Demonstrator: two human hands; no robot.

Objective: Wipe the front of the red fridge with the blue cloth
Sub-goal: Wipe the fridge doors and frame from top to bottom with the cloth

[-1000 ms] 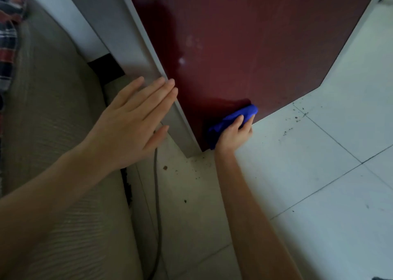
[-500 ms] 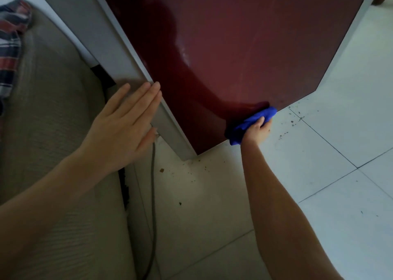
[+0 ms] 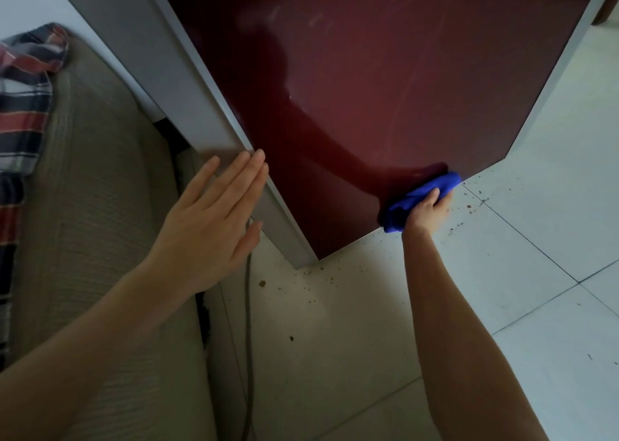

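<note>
The red fridge front (image 3: 385,82) fills the upper middle of the view, glossy, with faint smear marks and a grey side panel on its left. My right hand (image 3: 427,211) grips the bunched blue cloth (image 3: 418,197) and presses it against the fridge's lower edge, close to the right bottom corner. My left hand (image 3: 211,222) is flat with straight fingers, its fingertips at the fridge's grey left edge.
A beige sofa (image 3: 93,206) runs along the left, with a striped plaid fabric (image 3: 23,105) on it. A dark cable (image 3: 248,323) lies on the floor between sofa and fridge. The white tiled floor (image 3: 502,289) carries scattered crumbs near the fridge base.
My right hand has slid the blue cloth rightward along the fridge's bottom edge, from near the left corner towards the right one. My left hand stays flat at the grey edge.
</note>
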